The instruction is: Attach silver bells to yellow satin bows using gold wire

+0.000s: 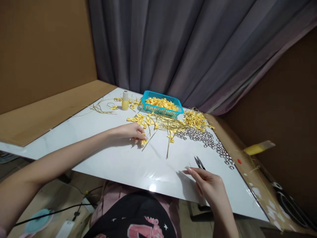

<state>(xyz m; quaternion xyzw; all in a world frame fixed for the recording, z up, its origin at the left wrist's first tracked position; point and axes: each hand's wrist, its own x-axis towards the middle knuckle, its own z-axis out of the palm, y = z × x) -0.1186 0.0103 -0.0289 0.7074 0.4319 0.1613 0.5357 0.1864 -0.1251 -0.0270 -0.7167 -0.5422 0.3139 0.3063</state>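
My left hand [135, 131] is closed, its fingertips pinching a small yellow ribbon bow [144, 141] just above the white table. Beside that bow lies a gold cord piece [149, 141], touching or very near it. My right hand [208, 181] pinches a thin, needle-like thing [190, 164] between thumb and forefinger; it is too fine to make out well. A faint line, perhaps thread, runs between the two hands. Black-handled thread snips [199, 162] lie just behind my right fingers, partly hidden. Between the hands rests another yellow bow [170, 136] with a gold cord.
A blue basket [162, 112] full of yellow bows stands at the back. In front are gold cords [170, 123], loose bows [140, 119] and a bow heap [194, 119]. Silvery beads [201, 136] spread rightward. A bottle with yellow contents [125, 101] stands back left.
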